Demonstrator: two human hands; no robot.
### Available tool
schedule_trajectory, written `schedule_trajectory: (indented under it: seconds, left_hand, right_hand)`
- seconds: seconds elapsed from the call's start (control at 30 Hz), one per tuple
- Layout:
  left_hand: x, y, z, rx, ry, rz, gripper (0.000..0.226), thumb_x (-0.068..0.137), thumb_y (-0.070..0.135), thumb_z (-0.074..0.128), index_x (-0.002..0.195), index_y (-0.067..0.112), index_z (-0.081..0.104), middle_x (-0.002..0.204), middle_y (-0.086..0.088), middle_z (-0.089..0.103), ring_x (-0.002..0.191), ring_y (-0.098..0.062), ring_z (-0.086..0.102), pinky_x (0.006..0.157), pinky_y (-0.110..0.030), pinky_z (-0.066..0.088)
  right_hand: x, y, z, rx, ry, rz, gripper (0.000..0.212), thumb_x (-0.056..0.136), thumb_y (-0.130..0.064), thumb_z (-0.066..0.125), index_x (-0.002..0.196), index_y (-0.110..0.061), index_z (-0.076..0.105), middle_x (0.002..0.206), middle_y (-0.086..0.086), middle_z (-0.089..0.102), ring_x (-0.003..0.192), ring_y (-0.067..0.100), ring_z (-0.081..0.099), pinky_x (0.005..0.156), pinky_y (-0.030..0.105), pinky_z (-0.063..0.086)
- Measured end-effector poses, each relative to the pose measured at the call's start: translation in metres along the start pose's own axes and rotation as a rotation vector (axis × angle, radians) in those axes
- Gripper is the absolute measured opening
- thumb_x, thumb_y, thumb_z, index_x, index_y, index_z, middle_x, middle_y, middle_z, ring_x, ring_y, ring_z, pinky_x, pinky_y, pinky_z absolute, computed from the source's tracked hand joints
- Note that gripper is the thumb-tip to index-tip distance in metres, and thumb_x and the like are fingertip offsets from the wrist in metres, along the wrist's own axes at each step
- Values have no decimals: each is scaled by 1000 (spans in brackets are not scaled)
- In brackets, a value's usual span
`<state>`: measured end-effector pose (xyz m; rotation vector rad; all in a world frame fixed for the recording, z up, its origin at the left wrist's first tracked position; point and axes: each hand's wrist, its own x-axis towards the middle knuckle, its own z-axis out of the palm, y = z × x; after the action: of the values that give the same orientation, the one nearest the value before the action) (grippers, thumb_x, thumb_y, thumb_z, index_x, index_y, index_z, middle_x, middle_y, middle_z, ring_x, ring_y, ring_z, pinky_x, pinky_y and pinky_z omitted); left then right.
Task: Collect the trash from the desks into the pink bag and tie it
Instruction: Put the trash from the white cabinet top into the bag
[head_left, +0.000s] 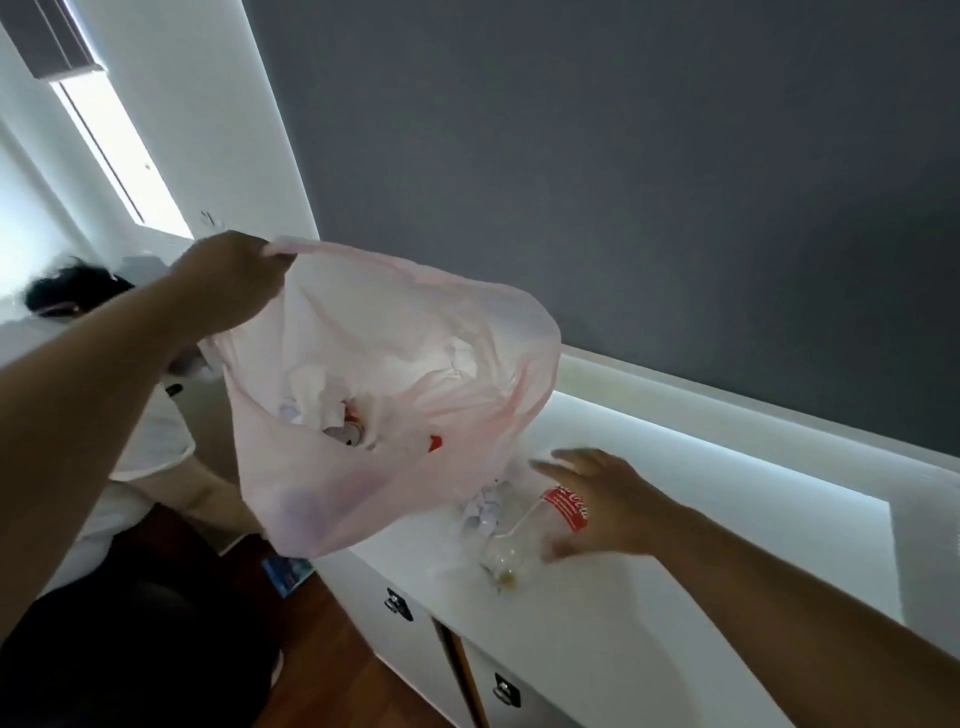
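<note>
A dark grey wall (623, 182) fills most of the room ahead and meets a white wall section (208, 130) on the left. Beyond that, a tall narrow window (119, 156) glows bright with daylight, and a dark blind (47, 36) hangs over its top. Along the grey wall runs a white desk (649, 649) with a raised white ledge (727, 410) at its back. A cool strip of light (675, 447) shines from under the ledge onto the desktop. Below, white drawer fronts (415, 649) carry dark metal handles (398, 604). The floor (343, 670) is reddish-brown wood.
</note>
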<state>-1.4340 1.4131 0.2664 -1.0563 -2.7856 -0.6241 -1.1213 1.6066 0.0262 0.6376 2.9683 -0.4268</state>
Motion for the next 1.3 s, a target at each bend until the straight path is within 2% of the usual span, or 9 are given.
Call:
schedule_trajectory:
  seconds: [0.13, 0.27, 0.37, 0.5, 0.7, 0.93, 1.17, 1.23, 1.3]
  left_hand:
    - [-14, 14, 16, -19, -51, -19, 48, 102, 41, 37, 91, 1, 61, 90, -19, 58, 80, -30, 50, 76, -35, 37]
    - [-23, 11, 34, -64, -57, -3, 57, 103, 42, 33, 107, -6, 64, 105, -30, 63, 94, -39, 57, 84, -40, 43]
    - [-24, 14, 43, -144, -61, 9, 56, 102, 42, 35, 109, -4, 65, 107, -28, 64, 101, -41, 59, 87, -41, 44]
    - [-22, 19, 48, -213, -55, 49, 54, 102, 41, 36, 77, 2, 63, 75, -16, 62, 77, -33, 56, 68, -33, 39]
    - [-25, 12, 35, -300, 17, 2, 53, 102, 37, 36, 87, -5, 65, 88, -21, 65, 80, -32, 55, 75, -33, 40]
    - [-44, 1, 50, -275, -27, 65, 48, 102, 35, 38, 66, 7, 52, 65, -11, 53, 65, -25, 46, 66, -33, 36]
    - [-23, -4, 51, -234, 137, -4, 45, 102, 35, 36, 78, 6, 60, 82, -16, 60, 80, -33, 53, 70, -33, 34]
    - [-12, -7, 48, -232, 167, -35, 47, 102, 34, 35, 88, 2, 65, 88, -20, 61, 82, -34, 53, 71, -34, 34]
    - [-8, -8, 46, -234, 164, -48, 48, 103, 35, 34, 92, 1, 65, 89, -19, 60, 82, -34, 51, 72, -35, 34]
  right_hand:
    - [-17, 15, 20, -216, 72, -38, 90, 60, -81, 54, 140, -45, 35, 133, -5, 51, 124, 27, 47, 96, 38, 40]
    - [-45, 47, 1, -137, 173, 161, 78, 60, -70, 54, 131, -41, 39, 109, -11, 47, 103, 19, 56, 76, 33, 49]
    - [-51, 46, -53, 26, 525, 185, 85, 62, -74, 67, 131, -29, 45, 115, -4, 54, 101, 24, 61, 74, 31, 52]
    - [-25, -42, -136, 131, 916, -43, 86, 64, -73, 66, 129, -21, 42, 120, 6, 56, 93, 25, 61, 74, 27, 46]
    - [46, -153, -146, -225, 400, 25, 76, 76, -66, 62, 137, -32, 33, 132, 6, 44, 109, 33, 56, 75, 38, 41]
    - [116, -166, -65, 137, 172, 196, 99, 74, -72, 61, 150, -25, 18, 146, 11, 37, 128, 36, 44, 92, 41, 43]
    - [78, -127, -143, 154, 594, -71, 38, 88, -55, 54, 110, -25, 63, 96, -5, 67, 86, 19, 61, 69, 28, 42]
    - [72, -94, -160, 182, 802, 14, 32, 90, -51, 52, 99, -22, 62, 85, -5, 62, 77, 21, 56, 65, 29, 41]
    - [73, -43, -151, 243, 908, 190, 29, 90, -44, 52, 107, -21, 60, 99, 1, 61, 90, 26, 57, 72, 33, 44]
